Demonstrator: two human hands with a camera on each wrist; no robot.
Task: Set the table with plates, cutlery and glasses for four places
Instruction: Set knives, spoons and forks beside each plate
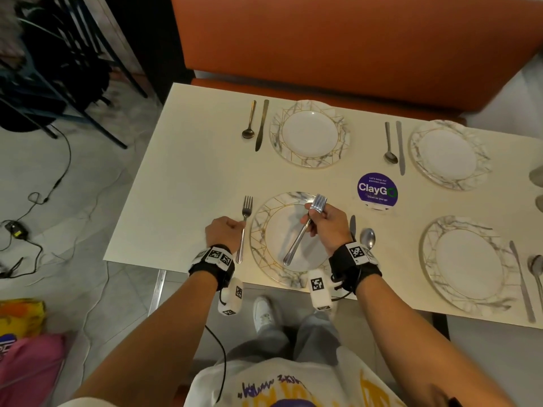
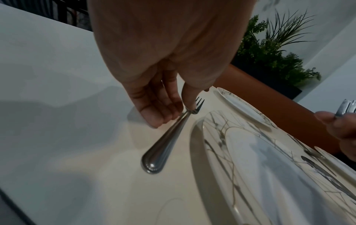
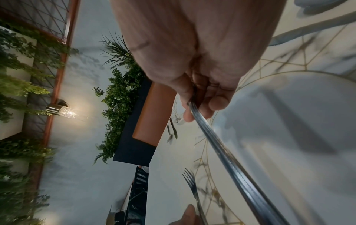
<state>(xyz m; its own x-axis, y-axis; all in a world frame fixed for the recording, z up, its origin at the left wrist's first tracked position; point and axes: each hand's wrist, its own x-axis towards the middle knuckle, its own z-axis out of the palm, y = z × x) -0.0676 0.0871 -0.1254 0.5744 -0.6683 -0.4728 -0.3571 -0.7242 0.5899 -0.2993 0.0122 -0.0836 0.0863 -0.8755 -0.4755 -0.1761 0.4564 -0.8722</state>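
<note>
Four marble-rimmed plates lie on the cream table (image 1: 182, 171). On the table just left of the near-left plate (image 1: 260, 230) lies a fork (image 1: 246, 211), tines pointing away from me; my left hand (image 1: 239, 226) pinches its neck. In the left wrist view, the fingers (image 2: 173, 109) curl round the fork (image 2: 163, 146) beside the plate (image 2: 250, 152). My right hand (image 1: 313, 212) grips a small stack of forks (image 1: 299, 239) above that plate, handles slanting down towards me. The right wrist view shows this stack of forks (image 3: 221, 149) and the laid fork (image 3: 190, 181).
A knife (image 1: 352, 224) and spoon (image 1: 367, 237) lie right of the near-left plate. Each of the other plates (image 1: 310, 133) (image 1: 449, 155) (image 1: 467, 264) has a knife and spoon beside it. A purple ClayGo sticker (image 1: 377, 189) marks the table's middle. An orange bench (image 1: 352, 39) runs behind.
</note>
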